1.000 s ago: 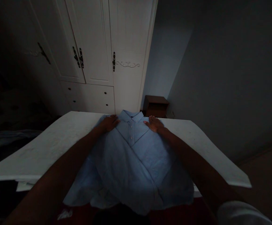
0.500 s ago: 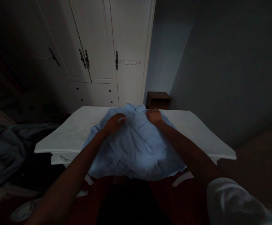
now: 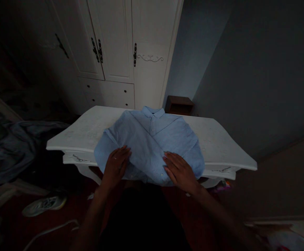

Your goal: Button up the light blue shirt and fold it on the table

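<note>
**Resting on blue cotton-like cloth: two bare hands, one collared shirt**

Item: light blue button-front shirt (image 3: 146, 143), spread on a white table (image 3: 86, 129), its collar (image 3: 153, 112) at the far edge and its lower part hanging over the near edge, across the middle of the drawer front. Short row of small buttons below the collar; a long slanting crease runs down the chest. Surface lightly rumpled toward the bottom.

Left hand (image 3: 117, 162): palm down on the shirt's lower left part, fingers extended and slightly bent, close together; lies on the fabric, with no cloth visibly gripped.

Right hand (image 3: 180, 170): palm down on the lower right part, fingers stretched toward the shirt's middle, hand spread loosely; touches the cloth, with no hold on it to be seen. The two hands are apart, cloth between them.

Surroundings: white wardrobe (image 3: 152, 80) with dark handles and drawers, behind the table; small brown open-fronted cabinet (image 3: 179, 101), to its right. At left, a heap of grey fabric (image 3: 18, 146), dimly lit. On the dark red floor (image 3: 199, 212), a pale laced shoe (image 3: 44, 205) and a white cord (image 3: 51, 230).
</note>
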Demonstrator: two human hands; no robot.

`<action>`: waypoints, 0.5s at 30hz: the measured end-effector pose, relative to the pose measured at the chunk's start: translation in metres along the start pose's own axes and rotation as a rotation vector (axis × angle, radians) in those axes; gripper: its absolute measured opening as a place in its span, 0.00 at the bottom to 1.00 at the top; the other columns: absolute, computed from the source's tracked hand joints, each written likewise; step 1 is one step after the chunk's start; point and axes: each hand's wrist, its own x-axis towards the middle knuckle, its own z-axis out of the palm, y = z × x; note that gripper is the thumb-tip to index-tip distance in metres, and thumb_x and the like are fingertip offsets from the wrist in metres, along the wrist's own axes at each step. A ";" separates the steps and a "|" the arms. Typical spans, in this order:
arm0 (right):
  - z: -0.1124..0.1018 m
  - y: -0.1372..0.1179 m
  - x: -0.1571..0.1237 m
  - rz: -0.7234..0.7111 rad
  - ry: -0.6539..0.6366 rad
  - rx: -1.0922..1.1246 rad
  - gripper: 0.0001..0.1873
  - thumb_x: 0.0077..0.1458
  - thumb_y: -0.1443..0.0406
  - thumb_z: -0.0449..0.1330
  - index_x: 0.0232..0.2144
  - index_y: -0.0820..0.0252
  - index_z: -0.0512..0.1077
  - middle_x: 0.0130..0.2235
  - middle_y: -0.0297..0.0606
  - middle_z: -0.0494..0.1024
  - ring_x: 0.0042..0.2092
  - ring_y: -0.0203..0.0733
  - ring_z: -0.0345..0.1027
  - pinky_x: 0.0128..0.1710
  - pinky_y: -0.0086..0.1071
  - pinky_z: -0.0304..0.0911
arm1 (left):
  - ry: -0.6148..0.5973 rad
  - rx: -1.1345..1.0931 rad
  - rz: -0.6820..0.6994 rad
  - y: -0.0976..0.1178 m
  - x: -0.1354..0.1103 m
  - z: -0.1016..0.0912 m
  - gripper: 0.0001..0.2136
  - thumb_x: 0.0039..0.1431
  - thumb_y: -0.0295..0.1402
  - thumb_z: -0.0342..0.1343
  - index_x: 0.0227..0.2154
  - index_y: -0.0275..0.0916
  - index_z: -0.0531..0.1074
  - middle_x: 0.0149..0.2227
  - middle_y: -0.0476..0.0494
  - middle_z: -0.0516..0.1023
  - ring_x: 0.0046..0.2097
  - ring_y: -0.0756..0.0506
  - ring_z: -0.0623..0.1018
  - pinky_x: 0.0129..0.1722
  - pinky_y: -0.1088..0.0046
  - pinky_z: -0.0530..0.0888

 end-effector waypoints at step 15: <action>0.030 -0.033 -0.111 0.689 0.588 0.136 0.15 0.61 0.66 0.54 0.50 0.58 0.70 0.48 0.46 0.74 0.51 0.48 0.68 0.52 0.50 0.65 | 0.401 0.183 -0.650 -0.010 -0.112 -0.019 0.17 0.57 0.35 0.53 0.47 0.35 0.73 0.48 0.34 0.75 0.52 0.37 0.73 0.54 0.55 0.69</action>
